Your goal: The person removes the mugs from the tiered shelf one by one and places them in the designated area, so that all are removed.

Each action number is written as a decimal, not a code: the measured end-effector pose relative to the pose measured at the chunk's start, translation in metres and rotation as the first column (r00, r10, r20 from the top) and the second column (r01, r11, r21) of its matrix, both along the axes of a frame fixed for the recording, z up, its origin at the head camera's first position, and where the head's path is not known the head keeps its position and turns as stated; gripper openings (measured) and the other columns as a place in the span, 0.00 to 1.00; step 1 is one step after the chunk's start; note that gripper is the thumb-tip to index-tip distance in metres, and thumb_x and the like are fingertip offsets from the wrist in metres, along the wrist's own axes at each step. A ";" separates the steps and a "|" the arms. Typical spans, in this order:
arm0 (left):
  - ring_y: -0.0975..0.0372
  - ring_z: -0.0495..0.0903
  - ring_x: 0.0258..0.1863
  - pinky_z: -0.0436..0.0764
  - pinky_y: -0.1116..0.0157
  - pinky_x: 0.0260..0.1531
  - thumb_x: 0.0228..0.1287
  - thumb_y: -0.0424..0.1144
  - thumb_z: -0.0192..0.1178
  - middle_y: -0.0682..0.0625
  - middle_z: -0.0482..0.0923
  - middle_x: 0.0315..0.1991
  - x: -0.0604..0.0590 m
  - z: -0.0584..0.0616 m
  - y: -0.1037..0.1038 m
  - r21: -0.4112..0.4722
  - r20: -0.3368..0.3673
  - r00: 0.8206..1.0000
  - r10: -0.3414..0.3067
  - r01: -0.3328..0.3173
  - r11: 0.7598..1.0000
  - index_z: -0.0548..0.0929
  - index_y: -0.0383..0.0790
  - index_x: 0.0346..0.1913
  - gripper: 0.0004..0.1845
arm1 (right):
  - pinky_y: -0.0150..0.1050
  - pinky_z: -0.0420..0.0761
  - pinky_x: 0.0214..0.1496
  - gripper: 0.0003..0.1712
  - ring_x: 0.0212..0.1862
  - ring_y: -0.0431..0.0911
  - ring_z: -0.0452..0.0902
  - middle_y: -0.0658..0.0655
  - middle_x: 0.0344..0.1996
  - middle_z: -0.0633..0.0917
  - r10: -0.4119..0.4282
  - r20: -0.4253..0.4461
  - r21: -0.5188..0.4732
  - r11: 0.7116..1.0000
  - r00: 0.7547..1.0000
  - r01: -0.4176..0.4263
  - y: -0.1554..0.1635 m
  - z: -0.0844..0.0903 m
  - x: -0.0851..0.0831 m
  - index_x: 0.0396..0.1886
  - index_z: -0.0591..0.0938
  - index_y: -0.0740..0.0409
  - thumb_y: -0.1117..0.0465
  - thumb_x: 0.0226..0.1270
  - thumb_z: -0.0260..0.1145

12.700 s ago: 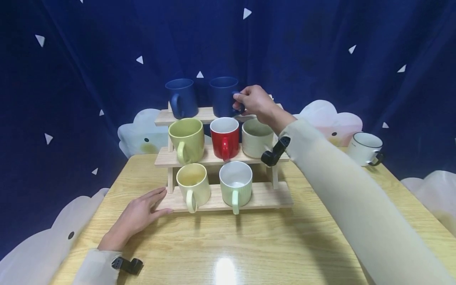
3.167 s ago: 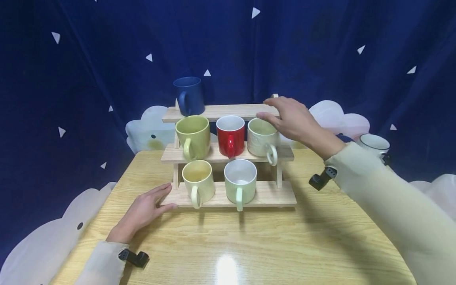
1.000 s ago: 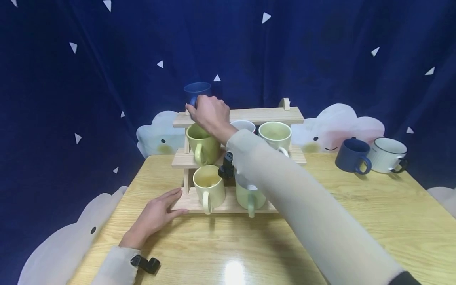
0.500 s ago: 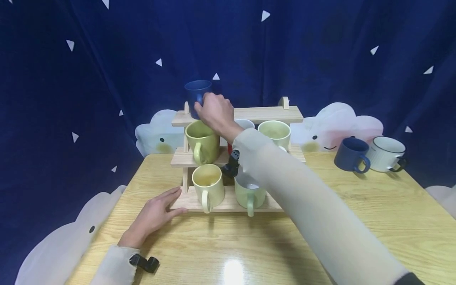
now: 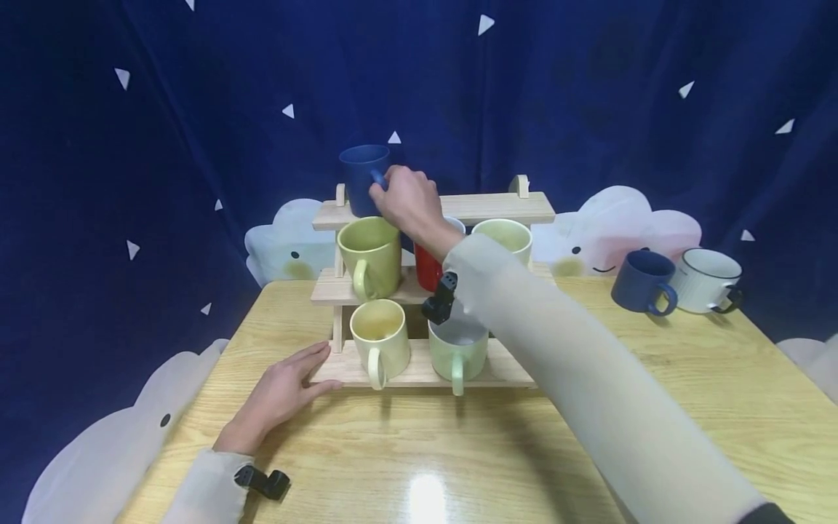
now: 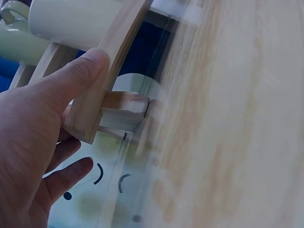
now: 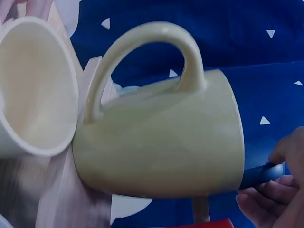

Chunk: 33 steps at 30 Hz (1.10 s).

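Head view is showing the right hand [image 5: 409, 200] curling its fingers round the handle of the dark blue ceramic mug [image 5: 363, 178], which is standing on the top tier of the three-tier wooden rack [image 5: 484, 207], upper centre of the frame. The left hand [image 5: 281, 393], fingers straight, is pressing on the rack's bottom shelf at lower left. The hand is gripping by the handle only, so the mug risks tipping; the sleeve is crossing just over the red glazed mug [image 5: 428, 269] and pale green mug [image 5: 458, 349], and may be brushing them off.

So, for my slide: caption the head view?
Right hand grips blue mug on the rack; left hand steadies it.
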<state>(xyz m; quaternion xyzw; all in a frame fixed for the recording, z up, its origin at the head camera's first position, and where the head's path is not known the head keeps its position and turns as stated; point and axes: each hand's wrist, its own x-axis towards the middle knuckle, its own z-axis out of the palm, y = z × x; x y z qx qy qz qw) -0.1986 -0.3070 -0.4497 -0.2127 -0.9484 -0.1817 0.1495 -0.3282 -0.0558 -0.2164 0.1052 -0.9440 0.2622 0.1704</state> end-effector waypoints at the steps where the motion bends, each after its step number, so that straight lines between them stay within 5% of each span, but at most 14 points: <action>1: 0.49 0.73 0.62 0.72 0.49 0.61 0.57 0.64 0.65 0.46 0.72 0.66 0.000 0.000 0.000 0.000 0.001 1.000 0.001 -0.001 1.000 0.75 0.39 0.66 0.41 | 0.40 0.76 0.40 0.17 0.36 0.48 0.77 0.52 0.32 0.81 0.004 -0.001 0.002 1.000 1.000 -0.004 0.001 0.000 0.000 0.45 0.81 0.53 0.47 0.71 0.55; 13: 0.48 0.73 0.63 0.71 0.48 0.62 0.57 0.62 0.66 0.45 0.72 0.66 0.001 0.001 -0.003 0.010 0.005 1.000 -0.001 0.001 1.000 0.75 0.38 0.66 0.41 | 0.37 0.78 0.44 0.20 0.40 0.45 0.79 0.52 0.37 0.83 0.027 0.146 -0.073 0.997 0.989 -0.017 0.014 0.008 -0.001 0.56 0.79 0.53 0.47 0.75 0.57; 19: 0.48 0.72 0.63 0.71 0.48 0.62 0.57 0.63 0.65 0.45 0.72 0.66 0.003 -0.001 -0.004 0.013 0.017 1.000 0.007 -0.007 1.000 0.75 0.38 0.66 0.41 | 0.40 0.76 0.51 0.21 0.44 0.45 0.78 0.50 0.40 0.84 0.027 0.124 -0.063 0.998 0.992 -0.019 0.023 0.007 -0.004 0.57 0.81 0.52 0.47 0.74 0.59; 33: 0.46 0.72 0.63 0.70 0.47 0.62 0.58 0.64 0.64 0.45 0.71 0.67 0.003 -0.004 -0.007 0.023 0.037 0.999 0.013 -0.014 1.000 0.74 0.39 0.67 0.41 | 0.38 0.75 0.49 0.18 0.44 0.42 0.79 0.49 0.41 0.87 0.030 0.074 -0.127 0.992 0.997 -0.021 0.049 0.015 -0.004 0.55 0.84 0.51 0.48 0.73 0.60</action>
